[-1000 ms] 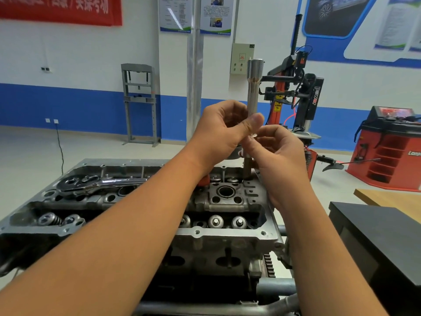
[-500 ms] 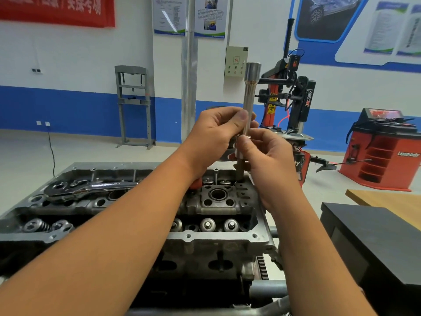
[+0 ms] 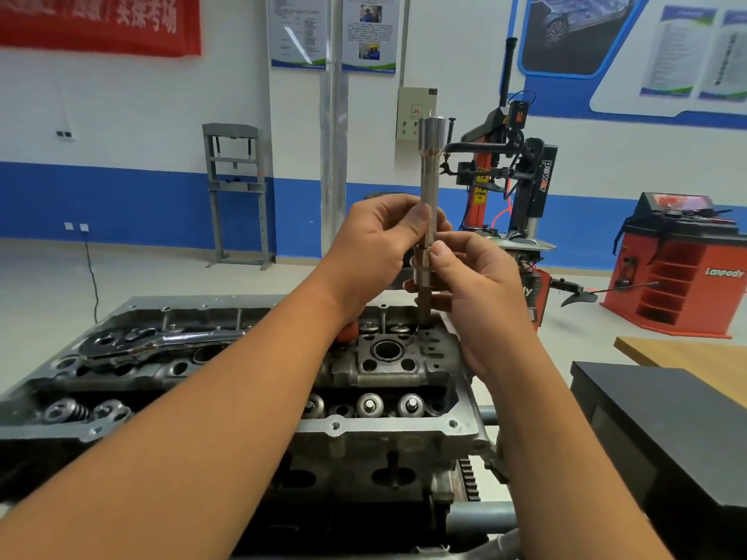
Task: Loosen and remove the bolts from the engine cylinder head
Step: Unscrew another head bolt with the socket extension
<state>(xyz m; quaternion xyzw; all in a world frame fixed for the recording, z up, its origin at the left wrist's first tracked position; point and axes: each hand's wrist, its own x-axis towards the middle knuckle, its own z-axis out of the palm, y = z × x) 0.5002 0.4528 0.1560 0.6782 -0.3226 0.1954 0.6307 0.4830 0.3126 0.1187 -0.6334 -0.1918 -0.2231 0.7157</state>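
A long steel extension bar point(image 3: 429, 171) with a socket at its foot stands upright in a bolt hole at the far right corner of the grey cylinder head point(image 3: 388, 430). My left hand point(image 3: 376, 248) pinches the bar's shaft between thumb and fingers. Just below it, my right hand point(image 3: 477, 289) grips the thicker socket part with thumb and fingertips. The bolt under the socket is hidden. A ratchet wrench point(image 3: 161, 343) lies across the left half of the head.
Valve springs point(image 3: 370, 406) line the head's near side. A black cabinet point(image 3: 663, 434) and a wooden tabletop point(image 3: 695, 353) stand to the right. Behind are a tyre changer point(image 3: 513, 171), a red wheel balancer point(image 3: 683, 268) and a grey press frame point(image 3: 236, 196).
The bar and both hands have stayed at the far right corner. My fingers have shifted slightly on the shaft, the right thumb now lower on the socket. The camera has drifted a little.
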